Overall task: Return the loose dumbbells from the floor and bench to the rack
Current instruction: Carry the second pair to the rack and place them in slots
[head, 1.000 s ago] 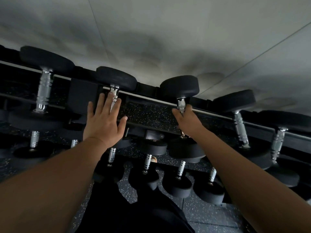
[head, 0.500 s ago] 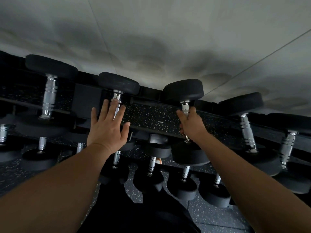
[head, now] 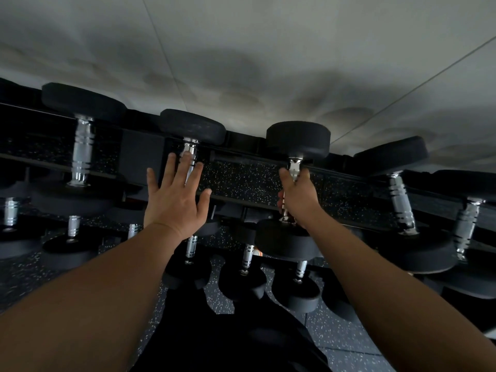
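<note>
A black dumbbell rack [head: 241,181] runs across the view against a pale wall. My right hand [head: 298,197] is wrapped around the chrome handle of a black round-headed dumbbell [head: 298,138] lying across the top tier. My left hand [head: 177,200] is spread, fingers apart, with its fingertips over the chrome handle of the neighbouring dumbbell [head: 192,127] to the left; it holds nothing. The handle under my right palm is mostly hidden.
More dumbbells rest on the top tier at the left [head: 80,103] and right [head: 394,154]. A lower tier holds several smaller dumbbells [head: 241,280]. Speckled dark rubber floor [head: 349,339] lies below, with my dark trousers at bottom centre.
The view has tilted so the rack sits lower in the frame. Both hands stay on the same handles; my right hand's grip looks tighter around its handle.
</note>
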